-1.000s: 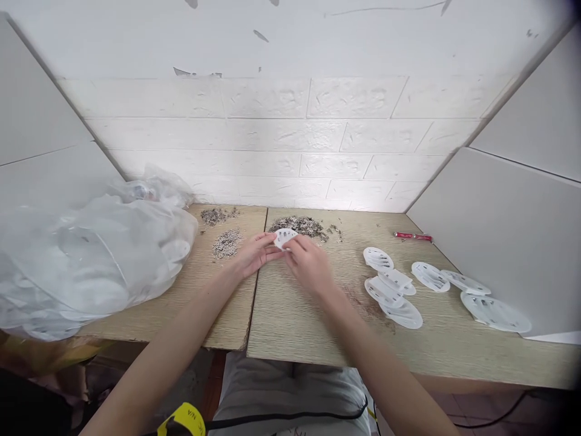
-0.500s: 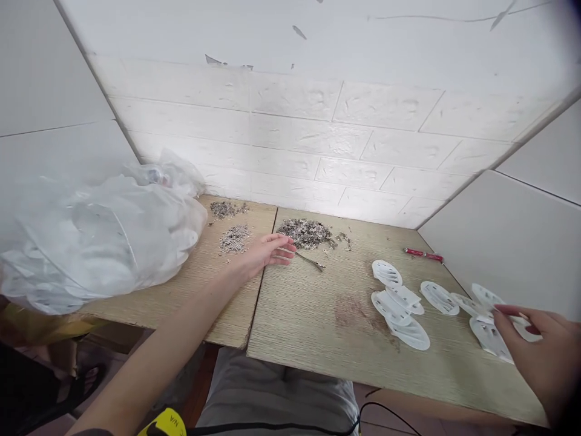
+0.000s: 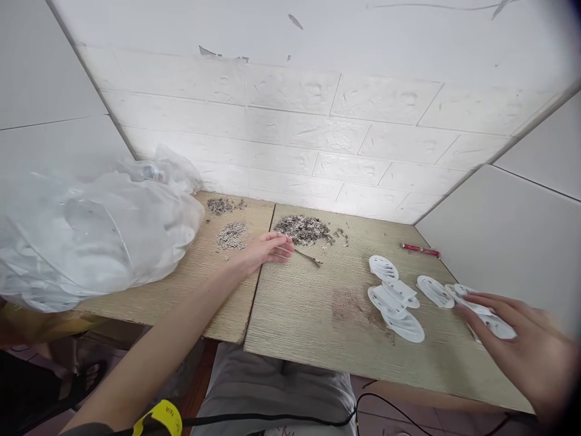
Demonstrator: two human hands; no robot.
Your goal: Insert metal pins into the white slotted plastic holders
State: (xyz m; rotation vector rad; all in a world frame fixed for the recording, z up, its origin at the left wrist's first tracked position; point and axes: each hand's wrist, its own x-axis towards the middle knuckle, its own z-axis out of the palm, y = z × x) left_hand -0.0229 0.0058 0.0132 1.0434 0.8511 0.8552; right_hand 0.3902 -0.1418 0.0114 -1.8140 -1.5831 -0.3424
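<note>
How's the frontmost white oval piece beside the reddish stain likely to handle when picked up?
The white oval piece looks thin, so probably light. It may drag its neighbour, since they appear to overlap.

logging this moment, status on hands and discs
Left hand beside thin metal tool, hold unclear. Right hand at rightmost white discs, grip unclear. Red rod beyond, not blocking.

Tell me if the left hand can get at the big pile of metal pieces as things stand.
Probably yes: the left hand is close beside the pile of metal pieces, and nothing visible blocks the way. Whether it holds the thin tool by its fingertips is unclear.
</note>
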